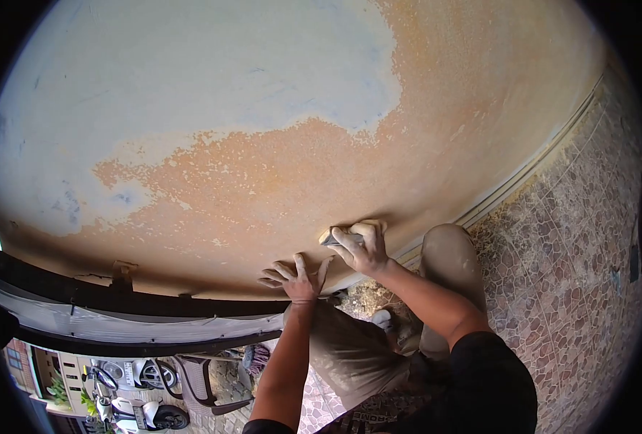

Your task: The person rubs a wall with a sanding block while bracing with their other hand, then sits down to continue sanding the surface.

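A wall (285, 173) fills the upper view, pale white in one part and worn to a patchy orange-tan elsewhere. My left hand (300, 281) lies against its lower part with the fingers spread, holding nothing. To the right, my right hand (364, 249) is closed around a small sanding block (328, 237) and presses it on the orange surface. Only the block's pale, dark-edged end shows; the fingers cover the rest. Pale dust coats the fingers of both hands.
My dusty knee (447, 249) is bent close to the wall. Dust lies on the patterned tile floor (552, 282) along the wall's base. A dark-edged frame (154, 307) runs at lower left, with a brown chair (198, 380) and parked motorcycles (136, 412) beyond it.
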Demonstrator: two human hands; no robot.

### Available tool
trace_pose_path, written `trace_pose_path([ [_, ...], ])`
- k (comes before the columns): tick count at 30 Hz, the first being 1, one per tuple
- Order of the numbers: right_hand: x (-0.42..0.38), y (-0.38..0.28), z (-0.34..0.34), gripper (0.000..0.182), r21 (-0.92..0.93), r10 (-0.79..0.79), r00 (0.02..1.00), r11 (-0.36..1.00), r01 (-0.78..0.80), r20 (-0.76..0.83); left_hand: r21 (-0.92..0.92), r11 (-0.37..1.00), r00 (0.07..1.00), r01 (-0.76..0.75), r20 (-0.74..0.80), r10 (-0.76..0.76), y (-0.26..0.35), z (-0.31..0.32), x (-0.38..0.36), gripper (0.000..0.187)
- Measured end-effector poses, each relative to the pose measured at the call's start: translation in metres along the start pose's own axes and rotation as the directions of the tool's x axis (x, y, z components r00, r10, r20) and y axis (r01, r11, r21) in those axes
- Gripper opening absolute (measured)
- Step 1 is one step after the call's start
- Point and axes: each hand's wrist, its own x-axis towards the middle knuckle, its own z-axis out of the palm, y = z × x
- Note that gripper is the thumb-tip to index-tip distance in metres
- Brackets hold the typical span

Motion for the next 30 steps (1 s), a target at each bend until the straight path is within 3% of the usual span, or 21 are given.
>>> trace_pose_path([
  [2, 0.035, 0.003, -0.009, 0.071, -0.011, -0.027, 1.0, 1.0, 0.027, 0.011, 0.004, 1.0, 1.0, -0.021, -0.005, 0.021, 0.0, 0.0, 0.004, 0.12],
  [4, 0.078, 0.012, -0.016, 0.069, 0.106, 0.315, 0.912, 0.949, -0.297, -0.265, 0.016, 1.0, 1.0, -0.02, -0.013, 0.02, 0.002, 0.003, 0.008, 0.121],
  [6, 0.123, 0.023, -0.03, 0.069, 0.243, 0.454, 0.785, 0.89, -0.385, -0.42, 0.022, 0.999, 1.0, -0.024, -0.012, 0.024, 0.002, -0.001, 0.001, 0.122],
  [7, 0.109, 0.027, -0.02, 0.068, 0.165, 0.456, 0.783, 0.888, -0.428, -0.423, 0.024, 0.999, 1.0, -0.027, -0.007, 0.027, 0.001, -0.001, 0.002, 0.123],
  [10, 0.02, 0.011, 0.008, 0.067, 0.024, 0.107, 0.973, 0.994, -0.105, -0.206, 0.02, 0.999, 1.0, -0.028, -0.004, 0.028, 0.003, 0.001, 0.008, 0.123],
  [11, -0.001, 0.004, 0.006, 0.066, -0.049, 0.002, 0.999, 0.999, -0.004, -0.048, -0.004, 1.0, 1.0, -0.018, -0.01, 0.018, 0.002, 0.004, 0.007, 0.116],
  [12, -0.005, -0.001, 0.005, 0.061, -0.029, 0.013, 1.0, 0.999, -0.013, 0.003, -0.026, 1.0, 1.0, -0.004, -0.003, 0.004, 0.0, 0.002, 0.002, 0.108],
  [14, 0.032, 0.004, -0.002, 0.06, -0.086, 0.003, 0.997, 0.996, -0.01, -0.082, -0.029, 1.0, 1.0, 0.003, 0.004, -0.003, -0.001, 0.002, 0.002, 0.109],
  [15, 0.053, 0.011, -0.01, 0.063, -0.047, 0.127, 0.977, 0.99, -0.137, -0.17, -0.032, 0.999, 1.0, 0.024, 0.009, -0.024, 0.001, 0.002, 0.001, 0.111],
  [17, 0.106, 0.026, -0.021, 0.068, 0.153, 0.398, 0.833, 0.917, -0.368, -0.384, -0.032, 0.999, 0.999, 0.038, 0.016, -0.037, 0.003, 0.001, 0.001, 0.112],
  [18, 0.111, 0.039, -0.028, 0.067, 0.027, 0.335, 0.858, 0.935, -0.352, -0.389, -0.042, 0.999, 0.999, 0.033, 0.01, -0.032, 0.004, 0.002, 0.002, 0.113],
  [20, 0.08, 0.024, -0.005, 0.068, 0.086, 0.345, 0.855, 0.937, -0.339, -0.387, -0.05, 0.998, 1.0, 0.029, -0.01, -0.029, 0.005, 0.003, 0.003, 0.115],
  [22, 0.025, 0.004, 0.005, 0.066, -0.005, 0.039, 0.985, 0.999, -0.041, -0.169, -0.012, 1.0, 1.0, 0.017, -0.01, -0.017, 0.003, 0.003, 0.003, 0.115],
  [24, 0.003, -0.012, 0.002, 0.063, -0.011, 0.02, 0.998, 1.0, -0.02, 0.051, 0.005, 1.0, 1.0, -0.002, 0.009, 0.002, -0.001, 0.001, 0.001, 0.113],
  [25, 0.017, -0.012, -0.002, 0.059, -0.042, 0.008, 0.999, 0.999, -0.006, 0.049, 0.002, 1.0, 1.0, -0.031, -0.007, 0.031, -0.003, 0.001, 0.001, 0.114],
  [27, 0.056, -0.005, -0.005, 0.061, 0.066, 0.247, 0.95, 0.969, -0.239, -0.192, -0.018, 0.999, 0.999, -0.042, -0.021, 0.041, -0.001, 0.001, 0.004, 0.115],
  [28, 0.081, 0.003, -0.007, 0.064, 0.238, 0.403, 0.864, 0.909, -0.342, -0.3, -0.015, 1.0, 1.0, -0.026, -0.01, 0.026, 0.0, 0.001, 0.003, 0.115],
  [30, 0.102, 0.011, -0.016, 0.067, 0.129, 0.439, 0.822, 0.897, -0.422, -0.363, -0.021, 1.0, 1.0, -0.017, -0.005, 0.017, 0.002, 0.001, 0.002, 0.114],
])
